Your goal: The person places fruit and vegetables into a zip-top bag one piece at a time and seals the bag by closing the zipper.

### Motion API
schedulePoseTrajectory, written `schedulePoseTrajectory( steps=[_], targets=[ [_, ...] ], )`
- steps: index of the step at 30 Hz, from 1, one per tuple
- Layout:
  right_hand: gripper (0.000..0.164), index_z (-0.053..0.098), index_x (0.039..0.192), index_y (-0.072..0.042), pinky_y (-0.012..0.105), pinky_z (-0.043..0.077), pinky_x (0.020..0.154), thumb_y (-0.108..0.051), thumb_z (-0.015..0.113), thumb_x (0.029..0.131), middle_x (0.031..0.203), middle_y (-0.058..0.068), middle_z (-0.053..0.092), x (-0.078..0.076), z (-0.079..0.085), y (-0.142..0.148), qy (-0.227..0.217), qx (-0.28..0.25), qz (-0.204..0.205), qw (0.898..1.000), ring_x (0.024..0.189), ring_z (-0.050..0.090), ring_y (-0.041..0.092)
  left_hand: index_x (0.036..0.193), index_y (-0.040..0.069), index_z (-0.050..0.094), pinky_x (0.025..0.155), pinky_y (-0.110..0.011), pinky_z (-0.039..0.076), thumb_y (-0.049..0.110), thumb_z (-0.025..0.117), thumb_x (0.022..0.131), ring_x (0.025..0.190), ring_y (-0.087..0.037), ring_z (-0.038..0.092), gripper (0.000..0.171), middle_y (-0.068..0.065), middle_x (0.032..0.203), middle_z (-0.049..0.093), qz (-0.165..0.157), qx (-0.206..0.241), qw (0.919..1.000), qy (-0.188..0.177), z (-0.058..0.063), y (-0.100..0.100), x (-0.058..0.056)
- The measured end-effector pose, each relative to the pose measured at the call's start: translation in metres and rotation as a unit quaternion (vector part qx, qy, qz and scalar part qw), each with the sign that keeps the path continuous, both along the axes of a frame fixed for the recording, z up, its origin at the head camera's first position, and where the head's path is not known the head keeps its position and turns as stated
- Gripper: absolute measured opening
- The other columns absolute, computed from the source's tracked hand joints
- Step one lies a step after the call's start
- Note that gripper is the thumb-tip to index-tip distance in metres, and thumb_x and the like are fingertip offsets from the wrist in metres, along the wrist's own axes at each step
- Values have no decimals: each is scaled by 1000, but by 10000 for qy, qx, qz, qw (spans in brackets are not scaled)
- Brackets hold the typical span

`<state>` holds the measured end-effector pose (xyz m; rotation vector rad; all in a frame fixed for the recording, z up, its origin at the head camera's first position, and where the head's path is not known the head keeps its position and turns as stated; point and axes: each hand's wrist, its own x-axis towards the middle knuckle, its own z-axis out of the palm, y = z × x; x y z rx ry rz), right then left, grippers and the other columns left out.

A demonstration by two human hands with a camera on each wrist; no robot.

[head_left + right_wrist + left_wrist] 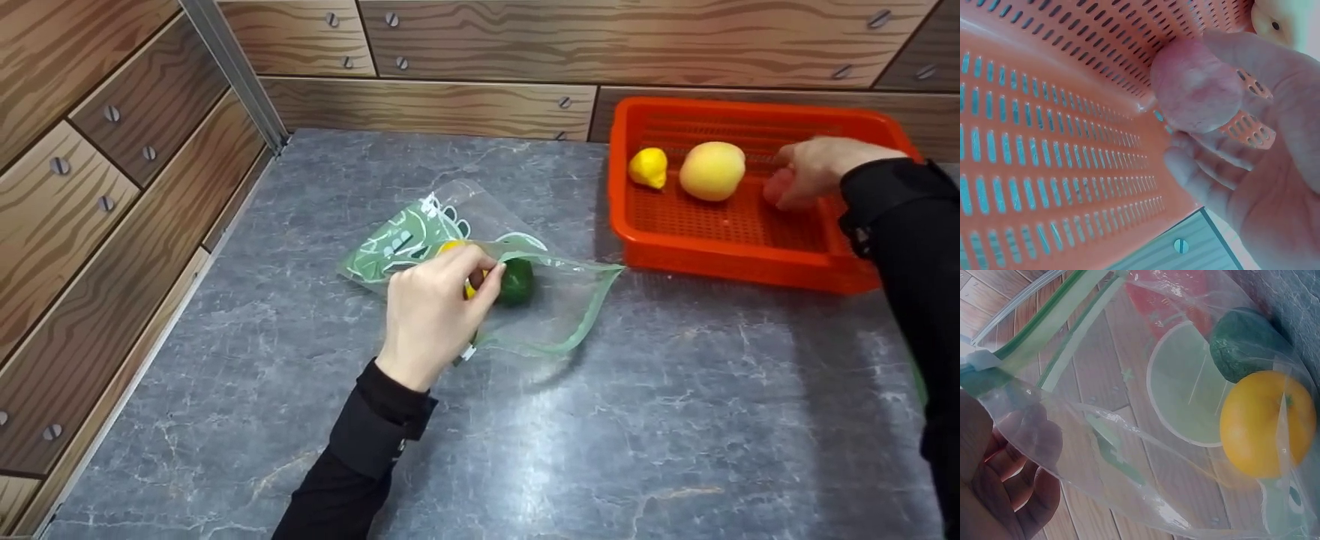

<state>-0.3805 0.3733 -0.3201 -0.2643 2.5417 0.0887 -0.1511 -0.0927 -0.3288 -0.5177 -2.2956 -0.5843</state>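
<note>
My left hand (435, 315) pinches the upper edge of a clear zip bag (555, 311) with green trim, whose mouth gapes toward the right. Inside the bag lie a dark green round fruit (516, 285) and an orange (1264, 427), the latter partly behind my hand in the head view. A white slider (981, 359) shows on the bag's edge in the left wrist view. Over at the right, my right hand (825, 165) reaches into a red basket (750, 259). Its thumb and fingers hold a pinkish-red round fruit (1196, 87), partly covered by the hand in the head view.
A small yellow lemon-like fruit (648, 166) and a large pale yellow fruit (712, 171) lie in the basket's left half. The basket stands close to the wood-patterned back panel (480, 37). A similar panel (97, 225) borders the grey table (262, 375) on the left.
</note>
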Motion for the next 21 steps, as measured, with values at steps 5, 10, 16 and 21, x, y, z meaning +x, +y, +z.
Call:
schedulePoseTrajectory(
  steps=[5, 10, 16, 21],
  targets=[
    [86, 31, 136, 17, 49, 45, 89, -40, 67, 83, 119, 35, 53, 6, -2, 1, -178, 58, 333, 9993, 103, 54, 40, 78, 20, 64, 43, -18, 34, 25, 65, 88, 50, 0, 52, 12, 12, 65, 63, -28, 10, 10000, 22, 0, 2, 0],
    [85, 33, 133, 18, 44, 47, 81, -42, 66, 83, 109, 30, 59, 9, 5, 4, -176, 143, 235, 9995, 94, 57, 35, 78, 19, 63, 43, -18, 34, 25, 64, 89, 50, -1, 51, 12, 11, 65, 62, -54, 1, 10000, 44, 1, 3, 1],
    [74, 42, 125, 9, 44, 48, 77, -48, 64, 83, 114, 27, 60, 11, 25, 1, 492, 76, 262, 9984, 96, 60, 35, 79, 19, 64, 43, -18, 35, 25, 64, 89, 49, -1, 51, 12, 11, 66, 63, -42, 13, 10000, 1, 1, 1, 1],
    [61, 48, 118, -3, 43, 44, 67, -45, 67, 79, 111, 29, 49, 30, 47, -21, 1731, -116, 464, 9837, 89, 55, 38, 79, 18, 64, 43, -18, 36, 25, 64, 88, 49, -1, 52, 12, 10, 67, 64, -7, 28, 10000, 0, 0, -1, 0]
  ],
)
